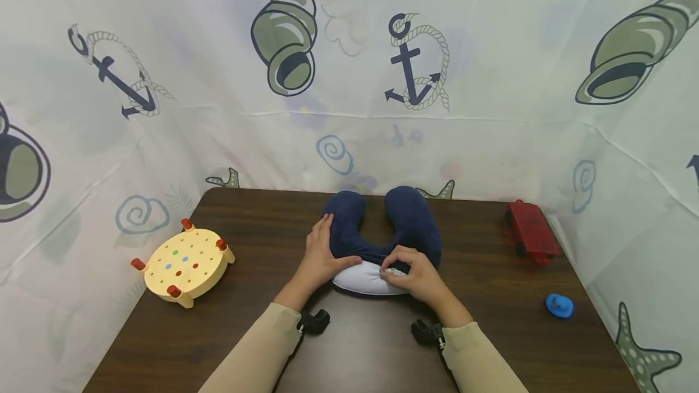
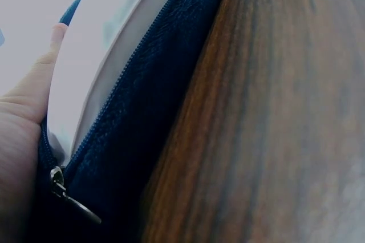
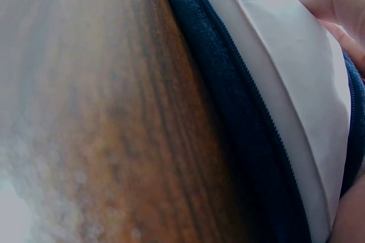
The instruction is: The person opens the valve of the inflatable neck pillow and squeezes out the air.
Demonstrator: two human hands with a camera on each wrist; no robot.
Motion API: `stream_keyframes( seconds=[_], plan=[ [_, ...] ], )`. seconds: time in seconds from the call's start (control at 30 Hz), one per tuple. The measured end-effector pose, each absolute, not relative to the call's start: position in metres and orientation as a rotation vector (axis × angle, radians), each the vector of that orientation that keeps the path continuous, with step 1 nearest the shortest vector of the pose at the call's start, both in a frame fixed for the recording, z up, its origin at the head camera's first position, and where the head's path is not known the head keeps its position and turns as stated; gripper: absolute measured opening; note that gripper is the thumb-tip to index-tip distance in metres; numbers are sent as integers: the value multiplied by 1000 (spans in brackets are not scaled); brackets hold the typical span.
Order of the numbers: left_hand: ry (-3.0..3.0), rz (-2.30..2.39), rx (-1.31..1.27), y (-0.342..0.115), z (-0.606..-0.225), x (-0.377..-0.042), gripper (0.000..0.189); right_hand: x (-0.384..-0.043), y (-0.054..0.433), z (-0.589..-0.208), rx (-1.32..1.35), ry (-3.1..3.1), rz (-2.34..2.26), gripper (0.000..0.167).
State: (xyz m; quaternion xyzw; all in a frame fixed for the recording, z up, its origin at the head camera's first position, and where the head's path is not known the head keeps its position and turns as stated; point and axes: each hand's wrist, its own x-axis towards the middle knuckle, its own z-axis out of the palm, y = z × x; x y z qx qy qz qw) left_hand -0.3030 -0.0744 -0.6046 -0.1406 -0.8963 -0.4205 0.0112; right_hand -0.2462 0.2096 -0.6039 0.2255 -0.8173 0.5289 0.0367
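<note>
A navy-blue U-shaped neck pillow (image 1: 412, 217) lies on the table with its two ends pointing away. Along its near curve the zipper (image 2: 117, 86) is undone, and a white inner lining (image 1: 360, 279) bulges out. At one end of the opening hangs the metal zipper pull (image 2: 82, 209). My left hand (image 1: 319, 259) rests on the pillow's left side, fingers lying along the navy cover and thumb stretched across the edge of the lining. With thumb and index finger, my right hand (image 1: 417, 275) pinches the white lining right of its middle.
To the left sits a round yellow toy stool (image 1: 185, 265) with red-tipped legs upward. A red toy cart (image 1: 532, 232) stands at the far right, with a small blue object (image 1: 559, 306) nearer. Printed cloth walls surround the brown wooden table (image 1: 256, 217).
</note>
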Motion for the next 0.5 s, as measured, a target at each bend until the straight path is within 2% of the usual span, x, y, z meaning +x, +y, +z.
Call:
stream_keyframes(
  seconds=[0.5],
  plan=[
    [-2785, -1313, -454, -75, -603, -302, 134, -248, 209, -604, 777, -2470, 1551, 16]
  ],
)
